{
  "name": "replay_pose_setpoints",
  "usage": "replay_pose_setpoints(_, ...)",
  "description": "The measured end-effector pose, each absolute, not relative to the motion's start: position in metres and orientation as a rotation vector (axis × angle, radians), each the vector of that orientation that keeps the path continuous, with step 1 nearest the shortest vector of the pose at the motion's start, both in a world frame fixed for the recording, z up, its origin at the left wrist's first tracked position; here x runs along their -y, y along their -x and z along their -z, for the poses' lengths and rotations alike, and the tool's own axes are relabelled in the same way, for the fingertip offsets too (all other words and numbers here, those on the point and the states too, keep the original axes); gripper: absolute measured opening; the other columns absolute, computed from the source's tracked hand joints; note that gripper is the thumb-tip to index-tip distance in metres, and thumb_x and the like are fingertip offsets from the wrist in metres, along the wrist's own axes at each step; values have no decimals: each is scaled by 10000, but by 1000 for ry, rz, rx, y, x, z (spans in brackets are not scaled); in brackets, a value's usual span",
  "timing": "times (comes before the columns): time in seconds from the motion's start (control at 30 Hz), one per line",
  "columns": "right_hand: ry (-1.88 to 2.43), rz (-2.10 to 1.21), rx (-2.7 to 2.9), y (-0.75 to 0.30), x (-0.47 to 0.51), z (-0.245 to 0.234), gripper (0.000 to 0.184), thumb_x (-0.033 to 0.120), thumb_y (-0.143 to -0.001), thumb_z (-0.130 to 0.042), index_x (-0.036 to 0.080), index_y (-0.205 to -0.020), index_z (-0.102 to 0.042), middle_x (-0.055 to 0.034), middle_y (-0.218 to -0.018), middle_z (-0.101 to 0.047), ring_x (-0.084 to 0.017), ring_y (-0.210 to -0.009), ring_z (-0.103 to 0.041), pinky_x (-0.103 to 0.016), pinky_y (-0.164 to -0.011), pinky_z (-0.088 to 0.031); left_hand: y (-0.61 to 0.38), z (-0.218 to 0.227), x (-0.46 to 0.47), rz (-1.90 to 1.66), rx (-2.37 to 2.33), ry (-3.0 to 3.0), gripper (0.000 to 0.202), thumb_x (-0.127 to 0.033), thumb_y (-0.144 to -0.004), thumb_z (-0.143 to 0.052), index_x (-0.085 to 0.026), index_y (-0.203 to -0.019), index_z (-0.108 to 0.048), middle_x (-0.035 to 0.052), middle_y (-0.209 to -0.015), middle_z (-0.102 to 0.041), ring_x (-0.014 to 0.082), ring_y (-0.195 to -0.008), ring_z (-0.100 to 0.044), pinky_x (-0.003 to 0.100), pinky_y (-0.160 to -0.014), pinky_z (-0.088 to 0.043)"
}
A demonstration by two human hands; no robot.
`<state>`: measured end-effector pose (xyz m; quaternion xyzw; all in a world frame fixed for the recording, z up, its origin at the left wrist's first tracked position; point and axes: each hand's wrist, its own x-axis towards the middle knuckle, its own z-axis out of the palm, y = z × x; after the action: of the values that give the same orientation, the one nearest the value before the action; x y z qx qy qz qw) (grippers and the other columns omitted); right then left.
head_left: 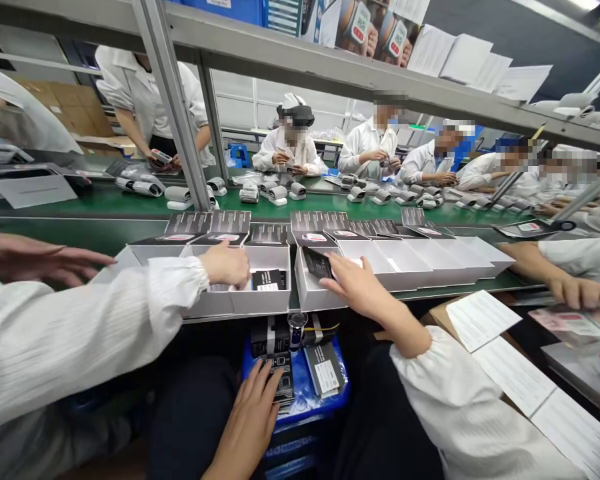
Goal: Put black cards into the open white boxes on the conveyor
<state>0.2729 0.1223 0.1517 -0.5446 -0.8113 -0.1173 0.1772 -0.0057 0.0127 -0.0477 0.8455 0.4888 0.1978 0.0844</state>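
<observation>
Over white box (314, 298), right hand (356, 283) pinches black booklet (316, 263)
Likely light, slick, edge-grip; left hand (251, 408) loose atop booklet stack (285, 381)

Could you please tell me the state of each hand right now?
Left hand: open, fingers on the stacked booklets.
Right hand: closed, holding a black booklet.

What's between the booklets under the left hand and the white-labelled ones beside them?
Nothing but bare blue stand lies between those black booklets and the labelled ones, in the head view.
</observation>
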Motion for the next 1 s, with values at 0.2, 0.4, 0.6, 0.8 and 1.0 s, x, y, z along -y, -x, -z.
replay_pose_setpoints(0.2, 1115, 398, 2227, -286, -60, -156, 297, 258, -995, -533, 225, -1288, -569, -100, -1253, -649, -233, -1199, -579, -538, -1103, -355, 1, 56, -20, 24, -1465, -2450, 855, 65, -690, -356, -224, -1494, -368, 117, -1585, -294, 314, -1465, -252, 580, -1109, -376)
replay_pose_setpoints(0.4, 1037, 298, 2086, -271, -24, -112, 238, 114, -962, -524, 209, -1135, -656, -69, -1078, -713, -201, -1059, -638, -468, -1027, -452, 0, 50, -22, 67, -1470, -2504, 745, 65, -757, -339, -244, -1417, -499, 93, -1503, -466, 312, -1438, -340, 540, -1105, -399)
replay_pose_setpoints(0.6, 1346, 378, 2260, -256, -98, -156, 281, 377, -1011, -519, 206, -987, -740, -86, -1162, -679, -295, -1237, -507, -588, -1080, -330, -2, 54, -20, -120, -1461, -2561, 540, -67, -886, -403, -271, -1358, -567, 96, -1424, -559, 333, -1387, -429, 564, -1074, -431)
replay_pose_setpoints(0.8, 1603, 493, 2240, -275, -119, -193, 508, 527, -1024, -405, 173, -876, -738, -121, -1110, -678, -361, -1303, -420, -713, -1088, -148, -6, 48, -21, -2, -1504, -2515, 647, 2, -849, -350, -250, -1428, -484, 83, -1497, -479, 323, -1437, -343, 573, -1118, -382)
replay_pose_setpoints(1.0, 1458, 119, 2478, -273, -42, -74, 213, 277, -981, -550, 166, -880, -701, -76, -883, -690, -218, -885, -601, -366, -851, -454, -1, 42, -20, -447, -1370, -2634, 516, -51, -922, -328, -223, -1348, -563, 77, -1414, -570, 277, -1376, -455, 494, -1065, -485)
